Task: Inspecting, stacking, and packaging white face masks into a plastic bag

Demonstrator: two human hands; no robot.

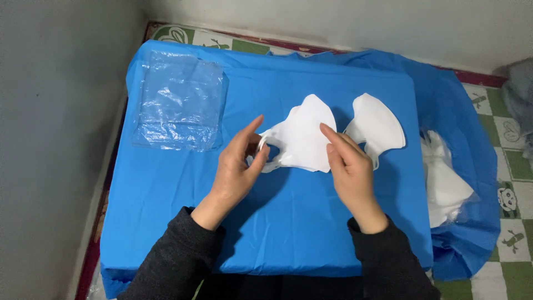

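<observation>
Evidently the work was only partly through. Both hands were over a worktop [166, 222] draped in a blue sheet, busy with one folded white mask [304, 136]. The left hand [237, 166] had its thumb and forefinger pinched on the mask's white ear loop [265, 149] at the left edge, the loop curling round the fingertips. The right hand [350, 166] pressed thumb and forefinger together on the mask's right edge, holding it flat and slightly raised off the sheet, near the middle of the worktop.

Just beside it to the right lay a second white mask [377, 128], folded and resting on the sheet, touched by neither hand. At the back left corner sat a flat stack of clear plastic bags [177, 103]; none looked opened or filled, so bagging, if that was the aim, seemed not yet begun. Off the right edge, down in the folds of blue cloth, a heap of more white masks [447, 183] waited in loose clear wrapping. Judging by that, most of the pile was left to handle.
</observation>
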